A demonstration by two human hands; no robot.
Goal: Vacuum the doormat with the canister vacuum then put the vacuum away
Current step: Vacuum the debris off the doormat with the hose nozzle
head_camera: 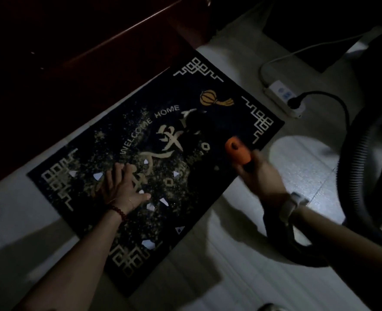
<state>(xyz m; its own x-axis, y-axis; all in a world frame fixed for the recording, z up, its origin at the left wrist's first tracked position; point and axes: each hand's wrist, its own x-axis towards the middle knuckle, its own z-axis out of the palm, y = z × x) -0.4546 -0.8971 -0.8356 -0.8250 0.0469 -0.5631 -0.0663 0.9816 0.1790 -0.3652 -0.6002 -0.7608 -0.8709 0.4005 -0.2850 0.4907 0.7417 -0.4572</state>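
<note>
Vacuuming step underway. The dark rectangular doormat w/ gold "WELCOME HOME" lettering lies diagonally at frame centre on pale floor tiles. Left hand presses flat on it, fingers spread, gripping nothing. Right hand, centre-right, curls round the orange-and-black vacuum handle; nozzle tip lost in the dark. Grit & white paper scraps litter the lower-left half, so prob. next sweep heads there; left hand sits in that path. Black ribbed hose loops at right, white power strip upper right w/ black plug: snag risk.

The single head view looked steeply down from close above the doormat, which ran from seven to one o'clock, floor tiles toward three.
</note>
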